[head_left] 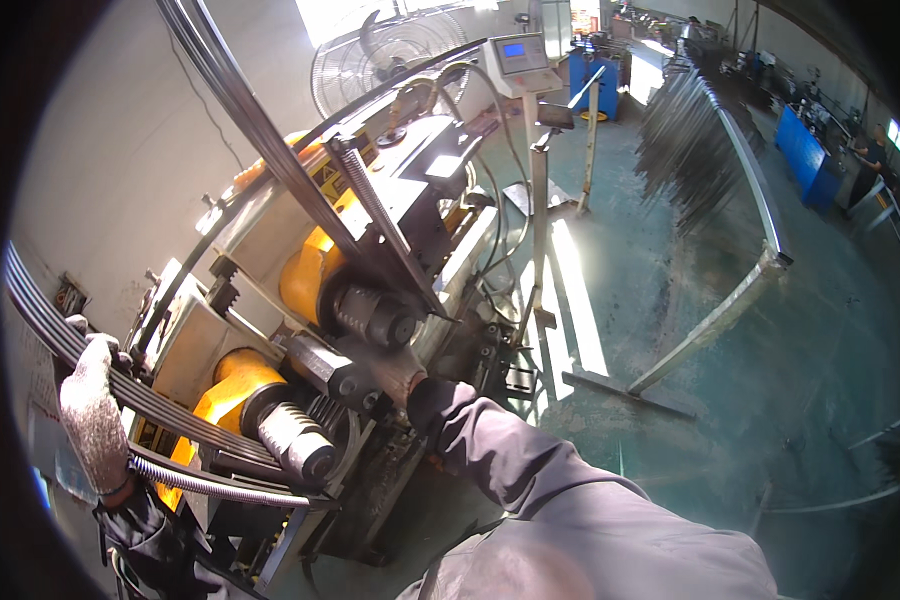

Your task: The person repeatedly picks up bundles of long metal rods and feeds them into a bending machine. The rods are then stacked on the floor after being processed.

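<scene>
My left hand (94, 412), in a pale knit glove, is closed round a bundle of long thin metal rods (185, 428) at the left. The rods run down to the right, past a machine's lower ribbed roller (296, 440). My right hand (395, 368) reaches into the machine beside the upper dark roller (375, 316) and a steel block (327, 368). It is blurred and its fingers are hard to make out, so I cannot tell whether it holds anything. Yellow housings (310, 275) carry the rollers. Below the rods lies a spring-wrapped bar (220, 486).
More long bars (260, 125) slant across the machine's top. Behind stand a large fan (385, 60) and a control box (516, 56) on a post. A metal stand (715, 315) and a heap of rods (685, 140) are to the right. A person (870, 160) stands far right near blue cabinets (808, 155).
</scene>
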The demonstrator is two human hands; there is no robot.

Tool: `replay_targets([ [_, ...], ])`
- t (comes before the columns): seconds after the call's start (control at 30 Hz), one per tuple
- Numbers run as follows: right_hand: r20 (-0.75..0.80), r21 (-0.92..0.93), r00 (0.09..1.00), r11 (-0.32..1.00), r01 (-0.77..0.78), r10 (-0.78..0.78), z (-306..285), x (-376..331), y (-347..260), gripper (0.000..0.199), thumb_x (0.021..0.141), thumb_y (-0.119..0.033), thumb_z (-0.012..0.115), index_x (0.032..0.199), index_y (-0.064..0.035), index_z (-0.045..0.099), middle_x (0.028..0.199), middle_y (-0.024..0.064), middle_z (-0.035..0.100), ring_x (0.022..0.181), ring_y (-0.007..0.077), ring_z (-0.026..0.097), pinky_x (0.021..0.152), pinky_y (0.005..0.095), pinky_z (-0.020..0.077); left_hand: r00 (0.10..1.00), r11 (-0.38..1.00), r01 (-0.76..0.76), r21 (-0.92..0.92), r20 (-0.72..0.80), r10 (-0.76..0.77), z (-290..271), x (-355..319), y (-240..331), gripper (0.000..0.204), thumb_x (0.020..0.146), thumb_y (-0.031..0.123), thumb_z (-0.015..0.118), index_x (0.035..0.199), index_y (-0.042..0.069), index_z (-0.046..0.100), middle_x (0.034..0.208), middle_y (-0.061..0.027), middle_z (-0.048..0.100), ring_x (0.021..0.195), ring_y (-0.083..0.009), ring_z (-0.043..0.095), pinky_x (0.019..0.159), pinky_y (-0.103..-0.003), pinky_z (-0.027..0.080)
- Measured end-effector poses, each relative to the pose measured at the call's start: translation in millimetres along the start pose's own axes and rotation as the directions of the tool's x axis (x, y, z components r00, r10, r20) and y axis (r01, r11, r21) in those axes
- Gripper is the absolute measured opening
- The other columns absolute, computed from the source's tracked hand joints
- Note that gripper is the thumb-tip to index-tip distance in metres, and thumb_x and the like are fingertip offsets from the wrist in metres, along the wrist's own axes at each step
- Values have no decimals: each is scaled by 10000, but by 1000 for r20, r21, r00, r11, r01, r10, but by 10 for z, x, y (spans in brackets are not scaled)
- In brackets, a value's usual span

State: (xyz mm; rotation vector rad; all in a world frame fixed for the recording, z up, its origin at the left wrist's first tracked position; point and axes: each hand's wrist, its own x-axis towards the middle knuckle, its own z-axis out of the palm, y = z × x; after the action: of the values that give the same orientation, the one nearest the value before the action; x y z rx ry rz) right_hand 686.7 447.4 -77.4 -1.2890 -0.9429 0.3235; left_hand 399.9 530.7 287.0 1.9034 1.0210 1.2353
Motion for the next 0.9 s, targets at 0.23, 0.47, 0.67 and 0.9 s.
replay_targets([
  [0.23,77,524,964,813,-255,253,-26,-22,-34,406,1033,-250,791,1348,5,766,1231,105,798,1053,189,765,893,354,603,968,917,-247,313,119,220,-25,-83,64,268,1143,177,600,1167,-37,761,964,-111,753,889,-169,740,833,-314,594],
  [0.47,103,21,990,995,-100,97,-11,-6,68,318,1078,-161,650,1365,-109,779,1360,137,750,1246,249,703,1029,371,549,889,713,-457,532,249,385,-109,-65,2,229,1098,31,583,1243,0,758,1015,-121,789,906,-184,772,811,-308,610],
  [0.67,89,344,968,905,-252,235,-58,-24,-34,303,1077,-187,677,1322,-42,779,1313,125,764,1213,229,713,1024,376,550,818,560,-558,612,292,496,-169,-28,-55,276,997,-12,650,1243,19,773,1076,-156,820,920,-269,806,810,-345,622],
  [0.9,12,398,986,904,-158,167,65,16,90,276,1070,-207,689,1260,-36,792,1274,139,779,1208,237,724,1023,391,559,860,642,-492,588,211,465,-210,-22,-108,262,1012,-33,624,1217,23,777,1000,-158,819,852,-258,806,752,-340,618],
])
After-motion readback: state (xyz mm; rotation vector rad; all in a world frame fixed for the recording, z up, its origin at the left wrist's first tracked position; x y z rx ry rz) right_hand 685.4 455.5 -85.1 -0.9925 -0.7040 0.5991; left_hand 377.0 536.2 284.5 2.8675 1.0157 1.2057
